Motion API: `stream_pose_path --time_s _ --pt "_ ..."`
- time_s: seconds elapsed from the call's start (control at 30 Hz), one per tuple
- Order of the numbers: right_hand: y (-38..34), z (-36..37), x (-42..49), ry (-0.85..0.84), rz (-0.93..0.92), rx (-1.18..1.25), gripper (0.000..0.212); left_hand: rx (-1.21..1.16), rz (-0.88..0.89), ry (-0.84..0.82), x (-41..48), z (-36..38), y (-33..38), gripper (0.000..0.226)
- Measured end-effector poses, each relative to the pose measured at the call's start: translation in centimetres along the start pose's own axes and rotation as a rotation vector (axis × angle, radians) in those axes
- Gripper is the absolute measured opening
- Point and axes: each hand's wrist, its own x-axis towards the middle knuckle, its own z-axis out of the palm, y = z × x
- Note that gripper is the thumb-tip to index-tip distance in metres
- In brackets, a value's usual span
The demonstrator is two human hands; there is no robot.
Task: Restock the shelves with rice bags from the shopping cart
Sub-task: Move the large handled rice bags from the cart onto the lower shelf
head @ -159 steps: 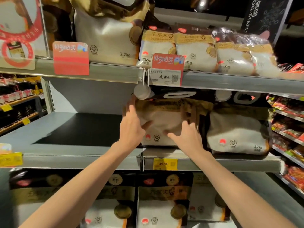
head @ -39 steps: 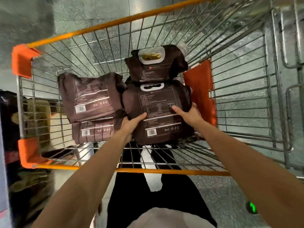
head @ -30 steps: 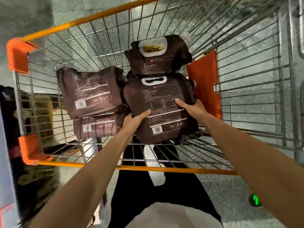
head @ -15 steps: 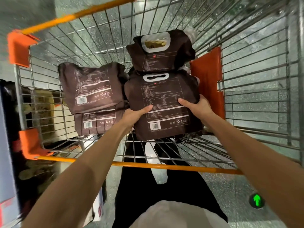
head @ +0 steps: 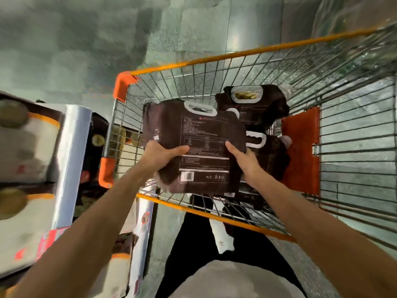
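A dark brown rice bag [head: 197, 134] with a white handle cutout is lifted above the wire shopping cart [head: 343, 87]. My left hand [head: 163, 155] grips its left edge, thumb across the printed back. My right hand [head: 242, 160] grips its right edge the same way. More brown rice bags lie in the cart behind it: one at the back [head: 257, 104] and one lower right [head: 270, 155], partly hidden by the held bag.
The shelf edge [head: 68, 164] with white and brown rice bags [head: 23, 147] stands at the left, close to the cart's orange corner [head: 106, 171]. An orange child-seat flap [head: 300, 151] lines the cart's right side. Grey floor lies beyond the cart.
The held bag has come up out of the cart and moved left, covering the bags that lay at the cart's left. The view has swung left, bringing the shelf into sight.
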Motion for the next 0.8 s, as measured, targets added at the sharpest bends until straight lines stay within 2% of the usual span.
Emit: stream_pose_path --time_s 0.07,0.2,0.3,0.4,0.47,0.53,0.57,0.7,0.8 --pt "-0.4 1.3 0.8 -0.043 -0.013 0.031 0.054 -0.001 -0.008 0.047 0.0 -0.9 -0.1 0.044" --pt "-0.1 4.4 1.8 -0.125 -0.038 -0.117 0.067 0.058 0.009 0.168 0.0 -2.0 -0.7 0.053" --pt "0.6 5.2 1.3 -0.196 0.001 -0.303 0.064 0.279 0.059 0.148 0.3 -0.4 -1.2 0.052" --pt "0.6 4.0 0.3 -0.262 0.044 -0.223 0.056 0.342 0.081 0.127 0.2 1.1 -0.8 0.049" --pt "0.4 2.4 -0.7 -0.281 0.066 -0.164 0.054 0.306 0.101 0.052 -0.6 1.5 -0.3 0.055" --pt "0.1 0.7 -1.8 -0.283 0.075 -0.088 0.061 0.181 0.151 -0.103 -1.7 2.1 -0.2 0.064" --pt "0.1 -0.5 -2.2 -0.28 0.087 -0.016 0.066 0.138 0.168 -0.181 -2.4 2.8 -0.1 0.061" --pt "-0.6 -3.1 -4.0 -0.32 0.073 0.217 0.085 0.043 0.138 -0.315 -1.7 5.2 -1.1 0.039" --pt "-1.0 -3.4 -5.1 -0.307 0.01 0.188 0.081 0.038 0.09 -0.376 -0.2 7.2 -1.3 0.034"
